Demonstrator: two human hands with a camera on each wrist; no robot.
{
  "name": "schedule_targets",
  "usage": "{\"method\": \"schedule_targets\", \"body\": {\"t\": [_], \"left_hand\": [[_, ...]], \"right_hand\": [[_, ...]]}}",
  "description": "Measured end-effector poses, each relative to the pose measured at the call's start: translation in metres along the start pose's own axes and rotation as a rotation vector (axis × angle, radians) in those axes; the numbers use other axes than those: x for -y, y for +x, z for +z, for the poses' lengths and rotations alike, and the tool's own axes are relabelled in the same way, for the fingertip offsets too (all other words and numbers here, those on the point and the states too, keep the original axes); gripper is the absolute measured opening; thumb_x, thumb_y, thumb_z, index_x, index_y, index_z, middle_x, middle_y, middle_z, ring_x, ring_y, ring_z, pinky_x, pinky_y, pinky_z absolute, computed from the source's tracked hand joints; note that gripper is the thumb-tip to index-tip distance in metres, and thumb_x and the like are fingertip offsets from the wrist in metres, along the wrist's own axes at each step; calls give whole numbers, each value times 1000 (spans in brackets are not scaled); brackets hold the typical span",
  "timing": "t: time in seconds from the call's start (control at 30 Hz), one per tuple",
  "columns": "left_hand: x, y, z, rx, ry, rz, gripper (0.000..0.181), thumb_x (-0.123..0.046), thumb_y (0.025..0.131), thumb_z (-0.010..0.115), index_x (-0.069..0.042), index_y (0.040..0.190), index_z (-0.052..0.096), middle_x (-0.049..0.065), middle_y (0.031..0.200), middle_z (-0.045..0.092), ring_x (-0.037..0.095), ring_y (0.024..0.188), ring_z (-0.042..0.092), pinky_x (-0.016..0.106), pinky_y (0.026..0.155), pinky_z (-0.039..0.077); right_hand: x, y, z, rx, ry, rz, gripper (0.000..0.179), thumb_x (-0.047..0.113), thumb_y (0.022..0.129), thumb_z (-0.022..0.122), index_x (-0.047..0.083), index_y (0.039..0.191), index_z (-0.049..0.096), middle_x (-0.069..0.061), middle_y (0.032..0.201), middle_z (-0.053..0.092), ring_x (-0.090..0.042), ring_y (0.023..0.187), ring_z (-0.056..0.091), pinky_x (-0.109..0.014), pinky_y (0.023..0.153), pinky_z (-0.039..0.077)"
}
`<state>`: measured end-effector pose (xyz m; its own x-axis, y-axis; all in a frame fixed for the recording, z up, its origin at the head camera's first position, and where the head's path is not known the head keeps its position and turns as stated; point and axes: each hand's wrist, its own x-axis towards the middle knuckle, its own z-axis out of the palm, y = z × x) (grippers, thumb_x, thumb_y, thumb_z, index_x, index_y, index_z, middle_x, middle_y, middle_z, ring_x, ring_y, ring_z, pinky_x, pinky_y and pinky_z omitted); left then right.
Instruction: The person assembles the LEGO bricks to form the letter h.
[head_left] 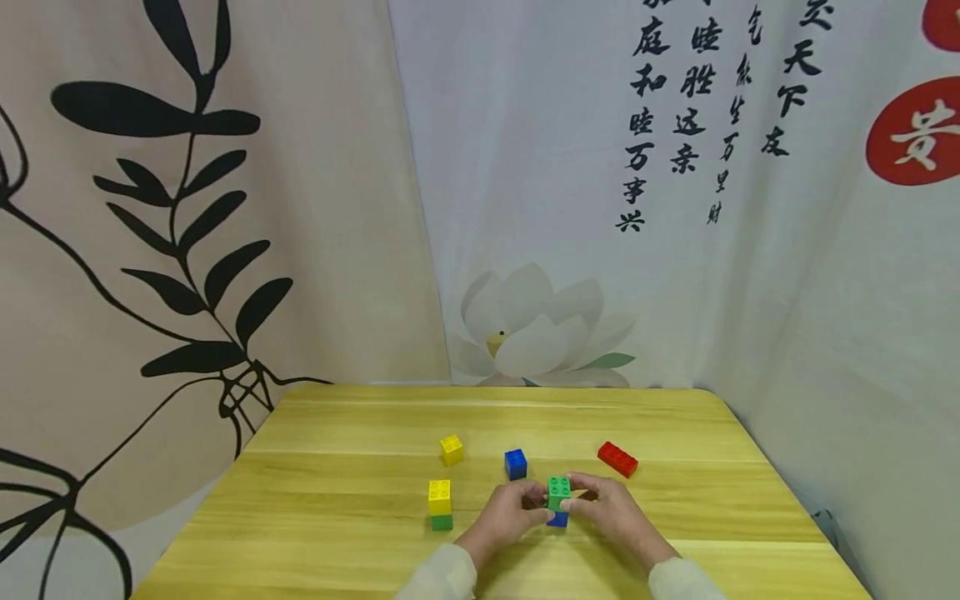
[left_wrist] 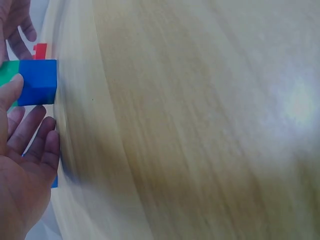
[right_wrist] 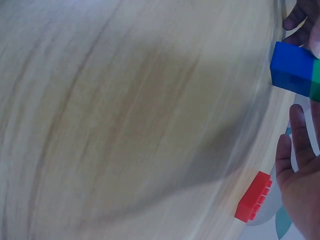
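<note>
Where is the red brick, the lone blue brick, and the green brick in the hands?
red brick [head_left: 617,459], head view, on its studded top.
lone blue brick [head_left: 515,463], head view, on its front face.
green brick [head_left: 558,490], head view, on its studded top.

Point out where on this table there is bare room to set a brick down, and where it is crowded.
Bare wood spans the table left of the yellow-on-green stack, the far strip behind the yellow brick, and the right side beyond the red brick. It is crowded mid-front, where both hands grip the green-on-blue stack near the blue brick.
</note>
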<state>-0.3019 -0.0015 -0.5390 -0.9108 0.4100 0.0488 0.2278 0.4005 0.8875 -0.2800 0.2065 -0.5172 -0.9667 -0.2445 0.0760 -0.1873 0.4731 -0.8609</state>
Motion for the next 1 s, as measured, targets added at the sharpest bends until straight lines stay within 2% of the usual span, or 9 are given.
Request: {"method": "schedule_targets", "body": {"t": [0.13, 0.47, 0.83, 1.0], "left_hand": [[-1, -2, -2, 2, -3, 8, 27, -15, 88, 77, -5, 112, 69, 1, 98, 69, 11, 86, 61, 31, 79, 52], [-11, -2, -7, 11, -10, 4, 30, -19, 90, 75, -6, 116, 69, -4, 98, 69, 14, 90, 62, 38, 81, 54], [-20, -3, -14, 9, -2, 34, 30, -19, 91, 73, -6, 118, 68, -3, 98, 70, 12, 89, 63, 34, 77, 54], [-20, -3, -15, 12, -9, 24, 31, -21, 92, 73, -8, 119, 68, -6, 97, 69, 12, 90, 63, 36, 77, 54]], "right_hand": [[0, -1, 0, 3, 8, 7, 43, 28, 89, 75, 5, 125, 67, -10, 118, 69, -21, 96, 63, -34, 80, 53], [-2, 1, 0, -6, 7, 23, 42, 28, 89, 75, 7, 124, 68, -8, 118, 69, -19, 94, 64, -32, 77, 53], [0, 0, -1, 6, 30, 29, 41, 28, 89, 75, 8, 124, 69, -8, 118, 69, -20, 94, 64, -34, 78, 53], [0, -1, -1, 6, 20, 23, 40, 27, 89, 75, 7, 123, 69, -9, 118, 69, -20, 94, 64, -36, 79, 54]]}}
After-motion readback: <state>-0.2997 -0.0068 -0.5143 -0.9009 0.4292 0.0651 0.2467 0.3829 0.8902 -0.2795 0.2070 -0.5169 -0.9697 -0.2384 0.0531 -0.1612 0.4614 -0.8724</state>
